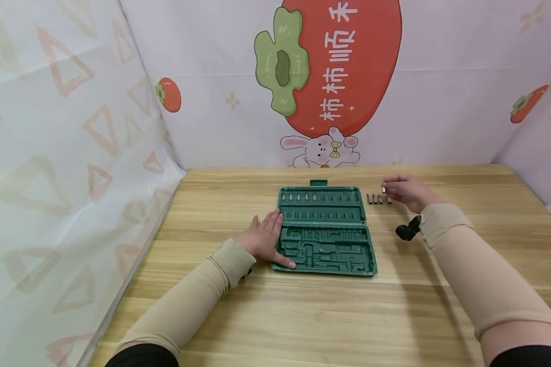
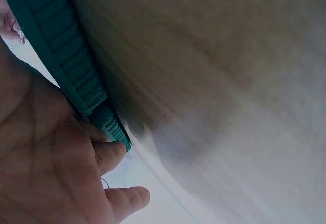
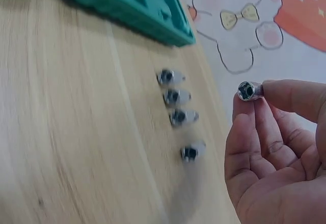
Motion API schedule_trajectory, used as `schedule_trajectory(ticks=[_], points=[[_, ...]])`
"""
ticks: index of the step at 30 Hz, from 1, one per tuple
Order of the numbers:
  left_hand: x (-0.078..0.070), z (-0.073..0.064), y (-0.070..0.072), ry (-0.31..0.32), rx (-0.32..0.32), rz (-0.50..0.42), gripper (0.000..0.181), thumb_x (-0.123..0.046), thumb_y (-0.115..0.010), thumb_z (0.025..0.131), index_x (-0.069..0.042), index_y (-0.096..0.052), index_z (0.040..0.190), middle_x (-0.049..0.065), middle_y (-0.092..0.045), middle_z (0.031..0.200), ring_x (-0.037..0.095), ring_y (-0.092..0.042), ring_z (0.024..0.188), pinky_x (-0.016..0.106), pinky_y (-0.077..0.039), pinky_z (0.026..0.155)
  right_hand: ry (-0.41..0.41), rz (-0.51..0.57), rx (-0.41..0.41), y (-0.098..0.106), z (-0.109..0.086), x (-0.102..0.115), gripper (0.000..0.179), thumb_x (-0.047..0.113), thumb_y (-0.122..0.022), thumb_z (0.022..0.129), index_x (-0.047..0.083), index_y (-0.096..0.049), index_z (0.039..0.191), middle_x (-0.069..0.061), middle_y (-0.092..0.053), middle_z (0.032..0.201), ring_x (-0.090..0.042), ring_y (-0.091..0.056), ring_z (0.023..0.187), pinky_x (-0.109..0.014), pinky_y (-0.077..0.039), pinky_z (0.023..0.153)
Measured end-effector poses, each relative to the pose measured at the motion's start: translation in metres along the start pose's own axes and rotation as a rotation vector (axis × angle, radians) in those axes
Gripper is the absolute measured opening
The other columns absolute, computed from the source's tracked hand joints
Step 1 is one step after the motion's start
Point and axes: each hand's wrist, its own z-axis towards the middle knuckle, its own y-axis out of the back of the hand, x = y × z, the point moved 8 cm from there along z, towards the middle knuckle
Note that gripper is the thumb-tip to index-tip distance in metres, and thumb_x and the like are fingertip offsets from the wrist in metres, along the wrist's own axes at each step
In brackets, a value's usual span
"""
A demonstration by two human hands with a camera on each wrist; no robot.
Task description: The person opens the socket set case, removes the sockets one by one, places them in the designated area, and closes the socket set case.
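Observation:
A green socket case (image 1: 321, 224) lies unfolded on the table, with several metal sockets (image 1: 298, 197) standing in the left part of its top row. My left hand (image 1: 263, 238) rests along the case's left edge, its fingers stretched out and the thumb over the front rim. In the left wrist view the palm (image 2: 56, 152) is against the case's ribbed side. Right of the case, my right hand (image 1: 408, 191) pinches a small silver socket (image 3: 248, 90) between thumb and fingertips, above the table. Several loose sockets (image 3: 178, 96) lie in a row beside that hand.
The wooden table (image 1: 303, 321) ends at a printed backdrop cloth (image 1: 441, 117) at the back. Another patterned cloth (image 1: 73, 153) hangs along the left side. A black device (image 1: 407, 230) sits at the right wrist, just above the tabletop.

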Motion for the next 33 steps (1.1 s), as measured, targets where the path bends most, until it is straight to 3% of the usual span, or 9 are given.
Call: schedule_trajectory(ticks=[11, 17, 20, 26, 33], points=[[0.002, 0.000, -0.001, 0.004, 0.004, -0.001, 0.134, -0.086, -0.062, 0.079, -0.004, 0.000, 0.165, 0.012, 0.008, 0.172, 0.027, 0.003, 0.158, 0.056, -0.006, 0.124, -0.019, -0.005, -0.019, 0.023, -0.007, -0.015, 0.040, 0.008, -0.052, 0.108, -0.012, -0.044, 0.142, 0.012, -0.062, 0.093, 0.000, -0.060, 0.085, -0.019, -0.053, 0.082], [0.002, 0.002, -0.004, 0.003, 0.013, -0.011, 0.135, -0.086, -0.062, 0.078, -0.005, 0.001, 0.166, 0.011, 0.009, 0.172, 0.026, 0.005, 0.158, 0.055, -0.005, 0.124, -0.037, 0.026, -0.041, 0.031, -0.009, -0.028, 0.011, 0.005, -0.055, 0.106, 0.006, -0.065, 0.113, 0.011, -0.066, 0.087, -0.004, -0.061, 0.078, -0.021, -0.054, 0.075], [0.002, 0.002, -0.005, 0.002, 0.012, -0.013, 0.135, -0.086, -0.062, 0.078, -0.005, 0.001, 0.166, 0.012, 0.009, 0.172, 0.026, 0.005, 0.158, 0.055, -0.005, 0.124, -0.036, 0.005, -0.051, 0.033, -0.007, -0.033, 0.012, 0.005, -0.056, 0.106, 0.004, -0.066, 0.112, 0.013, -0.067, 0.083, -0.004, -0.060, 0.074, -0.021, -0.054, 0.070], [0.002, 0.002, -0.002, 0.000, -0.005, -0.013, 0.135, -0.086, -0.063, 0.078, -0.005, 0.000, 0.166, 0.012, 0.008, 0.172, 0.026, 0.004, 0.158, 0.056, -0.006, 0.124, -0.018, -0.165, -0.092, 0.034, -0.003, -0.033, 0.038, 0.010, -0.056, 0.106, -0.015, -0.051, 0.134, 0.014, -0.063, 0.084, -0.004, -0.059, 0.075, -0.021, -0.053, 0.070], [0.002, 0.001, -0.001, -0.006, -0.005, -0.025, 0.135, -0.085, -0.063, 0.078, -0.005, 0.000, 0.166, 0.012, 0.008, 0.172, 0.026, 0.004, 0.158, 0.056, -0.006, 0.124, -0.004, -0.323, -0.124, 0.030, 0.002, -0.029, 0.045, 0.013, -0.058, 0.104, -0.017, -0.049, 0.137, -0.002, -0.065, 0.100, -0.006, -0.060, 0.078, -0.021, -0.055, 0.071]])
